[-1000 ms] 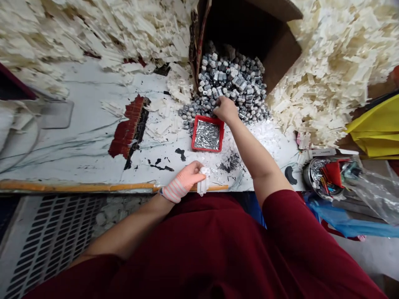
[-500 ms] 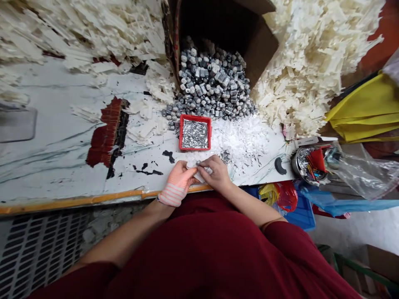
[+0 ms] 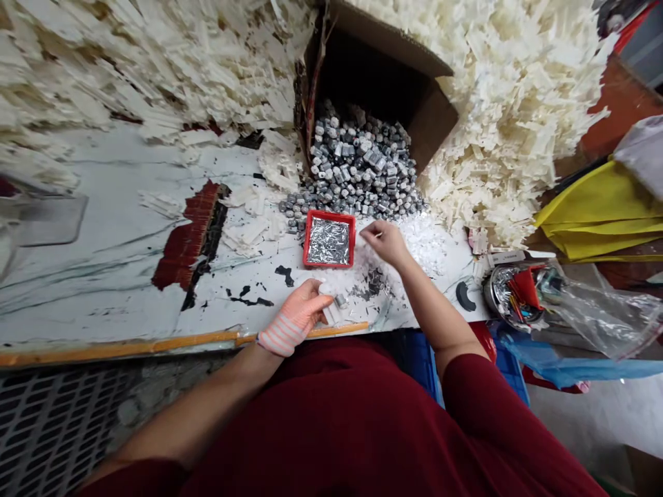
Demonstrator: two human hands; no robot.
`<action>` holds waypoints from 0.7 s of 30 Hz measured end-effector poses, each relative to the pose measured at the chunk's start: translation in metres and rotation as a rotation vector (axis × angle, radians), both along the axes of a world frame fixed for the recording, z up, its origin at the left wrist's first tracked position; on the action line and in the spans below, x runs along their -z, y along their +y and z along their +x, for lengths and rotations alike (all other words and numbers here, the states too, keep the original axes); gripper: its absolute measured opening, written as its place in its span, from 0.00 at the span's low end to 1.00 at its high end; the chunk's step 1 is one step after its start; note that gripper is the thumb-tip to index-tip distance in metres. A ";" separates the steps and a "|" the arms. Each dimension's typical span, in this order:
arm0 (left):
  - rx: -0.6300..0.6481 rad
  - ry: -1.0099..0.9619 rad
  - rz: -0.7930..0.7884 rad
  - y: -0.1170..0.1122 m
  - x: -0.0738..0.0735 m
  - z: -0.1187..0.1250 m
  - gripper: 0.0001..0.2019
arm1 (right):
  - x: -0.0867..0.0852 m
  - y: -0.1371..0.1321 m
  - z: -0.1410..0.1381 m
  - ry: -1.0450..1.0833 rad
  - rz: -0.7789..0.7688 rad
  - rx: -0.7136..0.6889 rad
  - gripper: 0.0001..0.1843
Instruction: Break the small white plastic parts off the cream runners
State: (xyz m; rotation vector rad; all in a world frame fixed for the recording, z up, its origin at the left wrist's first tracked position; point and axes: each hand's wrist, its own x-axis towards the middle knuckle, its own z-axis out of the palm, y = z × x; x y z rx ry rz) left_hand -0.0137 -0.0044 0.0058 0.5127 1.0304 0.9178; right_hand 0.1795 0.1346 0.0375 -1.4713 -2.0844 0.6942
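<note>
My left hand (image 3: 296,312), in an orange-and-white striped glove, is near the table's front edge. Its thumb and fingers are closed on a pale plastic housing (image 3: 331,315), with a small silver motor (image 3: 340,301) at its right side. My bare right hand (image 3: 387,243) hovers over a heap of small white plastic pieces (image 3: 427,241), fingertips pinched together. Whatever they hold is too small to make out. Just left of those fingertips stands a red tray (image 3: 328,265) filled with thin metal pins (image 3: 329,241).
Behind the tray, small grey motors (image 3: 357,162) spill from an open cardboard box (image 3: 438,128). Cream plastic parts (image 3: 497,117) are piled on both sides. A metal bowl of tools (image 3: 510,297) stands at the right, near a black curved piece (image 3: 465,295). Torn red cardboard (image 3: 186,238) lies at left.
My right hand has left the left hand and moved up and right, beside the red tray. The left hand keeps hold of the plastic housing. The view has shifted slightly.
</note>
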 end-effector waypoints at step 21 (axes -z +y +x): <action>-0.099 0.027 -0.081 0.006 -0.005 -0.016 0.22 | -0.183 0.175 0.085 -0.260 0.556 0.727 0.22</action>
